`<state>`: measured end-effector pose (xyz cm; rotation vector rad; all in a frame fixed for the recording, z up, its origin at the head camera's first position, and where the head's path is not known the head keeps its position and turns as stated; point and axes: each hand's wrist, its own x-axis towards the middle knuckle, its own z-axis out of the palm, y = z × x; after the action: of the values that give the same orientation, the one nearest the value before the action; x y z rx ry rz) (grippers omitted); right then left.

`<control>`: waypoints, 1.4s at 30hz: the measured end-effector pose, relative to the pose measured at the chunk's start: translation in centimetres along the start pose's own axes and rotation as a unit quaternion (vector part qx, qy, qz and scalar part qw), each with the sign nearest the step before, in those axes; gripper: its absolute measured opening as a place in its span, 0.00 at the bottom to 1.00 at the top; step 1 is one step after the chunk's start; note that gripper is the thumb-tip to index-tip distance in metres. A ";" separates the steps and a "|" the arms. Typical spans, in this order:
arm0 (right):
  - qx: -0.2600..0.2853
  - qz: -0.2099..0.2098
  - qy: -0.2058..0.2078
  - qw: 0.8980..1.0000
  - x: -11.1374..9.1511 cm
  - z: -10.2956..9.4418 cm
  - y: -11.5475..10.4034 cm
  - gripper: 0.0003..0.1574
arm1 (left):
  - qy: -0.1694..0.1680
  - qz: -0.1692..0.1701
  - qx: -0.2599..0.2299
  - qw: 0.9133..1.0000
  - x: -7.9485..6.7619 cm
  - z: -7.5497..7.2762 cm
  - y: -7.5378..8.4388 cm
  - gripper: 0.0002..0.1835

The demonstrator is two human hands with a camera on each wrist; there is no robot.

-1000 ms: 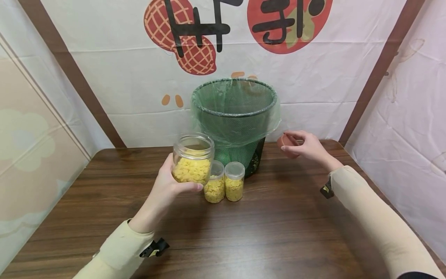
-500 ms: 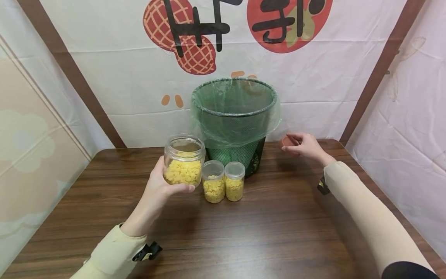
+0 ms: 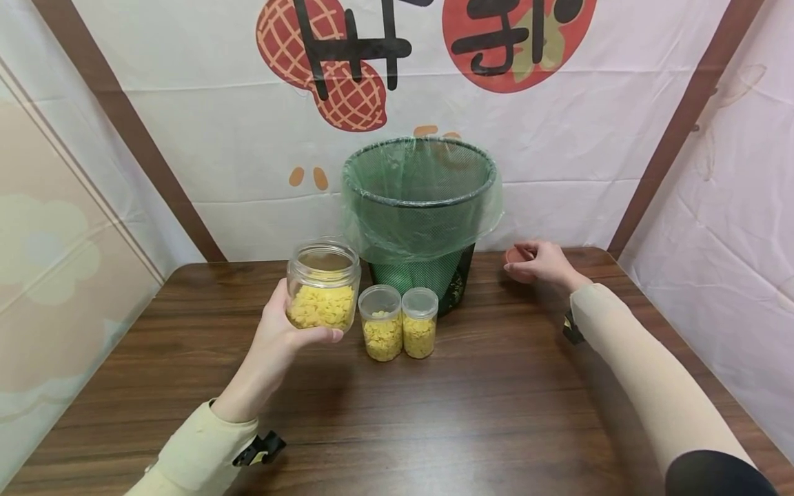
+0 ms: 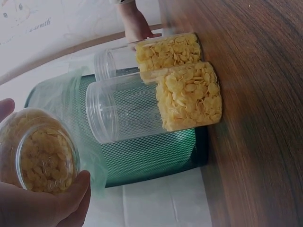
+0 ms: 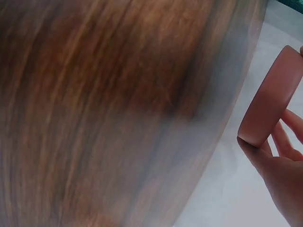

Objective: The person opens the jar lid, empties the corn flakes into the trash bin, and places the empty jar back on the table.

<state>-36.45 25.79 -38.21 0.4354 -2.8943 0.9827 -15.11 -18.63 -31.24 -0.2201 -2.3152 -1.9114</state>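
Peanut print: thick black character strokes [image 3: 366,49] over red, cross-hatched peanut print [image 3: 355,110] on white fabric backdrop [image 3: 236,138]; cut off, unreadable.
Round print: similar strokes on red disc [image 3: 513,81]; top cut off, unreadable.
Left-wrist view: small grey lettering [image 4: 38,26], upside down on pale surface; illegible.

Jar [image 3: 321,303] partly hidden, wall lettering [image 3: 366,49] cropped

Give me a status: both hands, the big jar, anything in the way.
Left hand gripping big jar of yellow flakes, off the table. Right hand pinching reddish lid. Nearest obstacles: two smaller jars in front of green-lined bin.
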 end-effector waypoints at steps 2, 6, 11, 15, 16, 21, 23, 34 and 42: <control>-0.003 0.003 -0.005 1.000 0.2 0.2 0.1 0.42 | 0.001 0.000 0.001 1.000 0.0 0.0 0.0 0.42; -0.020 0.004 -0.012 1.000 0.6 0.5 0.4 0.40 | 0.000 0.001 -0.005 1.000 0.1 0.0 0.0 0.42; -0.034 0.012 -0.015 0.999 0.9 0.8 0.5 0.39 | 0.001 0.002 -0.006 1.000 0.1 0.1 0.0 0.41; -0.043 0.020 -0.025 0.999 1.0 0.9 0.6 0.40 | 0.004 0.000 -0.005 1.000 0.1 0.1 -0.1 0.41; -0.044 0.020 -0.028 0.998 1.0 0.9 0.6 0.40 | 0.004 0.000 -0.005 1.000 0.1 0.2 -0.1 0.41; -0.055 0.025 -0.033 0.998 1.1 1.1 0.8 0.41 | 0.002 -0.003 -0.013 1.000 0.1 0.3 -0.1 0.41; -0.058 0.029 -0.034 0.997 1.1 1.1 0.9 0.41 | 0.001 -0.004 -0.014 1.000 0.2 0.3 -0.1 0.41; -0.060 0.034 -0.042 0.997 1.2 1.2 1.3 0.43 | 0.002 -0.007 -0.002 1.000 0.1 0.5 0.0 0.42; -0.054 0.035 -0.046 0.997 1.1 1.4 1.0 0.43 | 0.003 -0.007 0.001 1.000 0.2 0.6 0.0 0.42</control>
<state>-37.77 25.45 -39.72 0.3838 -3.0467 0.8304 -15.34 -18.08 -31.32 -0.1992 -2.3194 -1.9140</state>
